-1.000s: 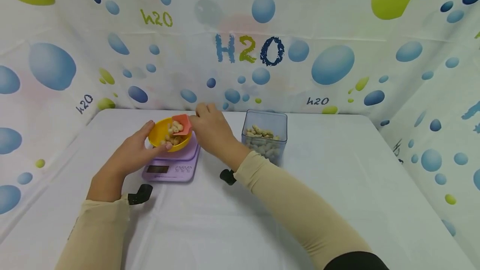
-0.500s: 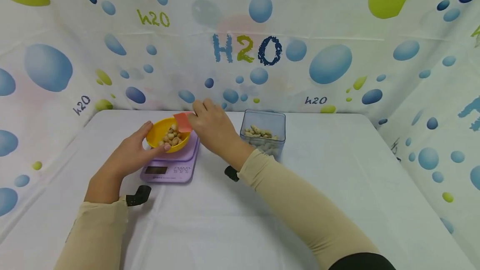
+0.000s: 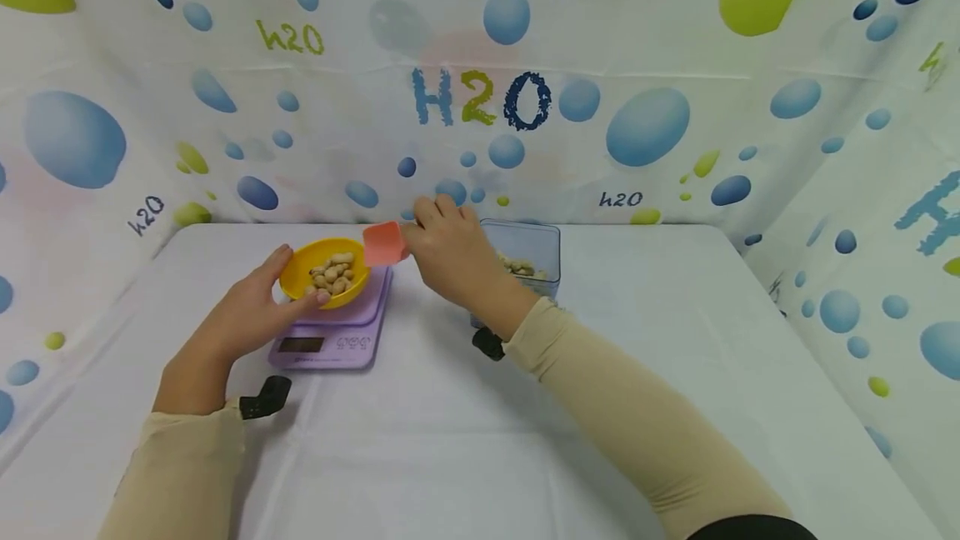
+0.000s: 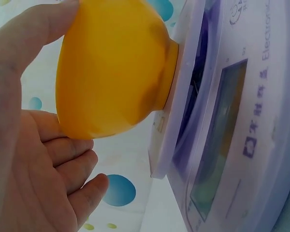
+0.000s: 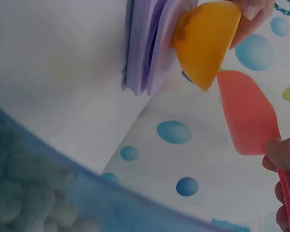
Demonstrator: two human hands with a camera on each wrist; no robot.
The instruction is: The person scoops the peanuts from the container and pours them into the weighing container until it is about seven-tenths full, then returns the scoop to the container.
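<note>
A yellow bowl [image 3: 294, 272] with several peanuts in their shells [image 3: 332, 278] stands on the purple kitchen scale [image 3: 351, 347]. My left hand [image 3: 255, 311] holds the bowl by its rim, thumb on one side and fingertips on the other; the left wrist view shows the bowl's foot on the weighing plate. My right hand [image 3: 463, 263] grips a red scoop [image 5: 246, 113] by its handle, to the right of the bowl. In the head view the scoop's head [image 3: 385, 243] is tilted near the bowl rim, and no peanuts show in it.
A clear square container [image 3: 538, 242] with more peanuts [image 3: 519, 265] stands right of the scale, partly hidden behind my right hand and wrist. A white cloth covers the table [image 3: 420, 440]. A patterned curtain [image 3: 337, 123] hangs along the back edge.
The scoop has tipped over the bowl, its peanuts have dropped in, and my right hand has drawn it back to the right. My left hand stays on the bowl.
</note>
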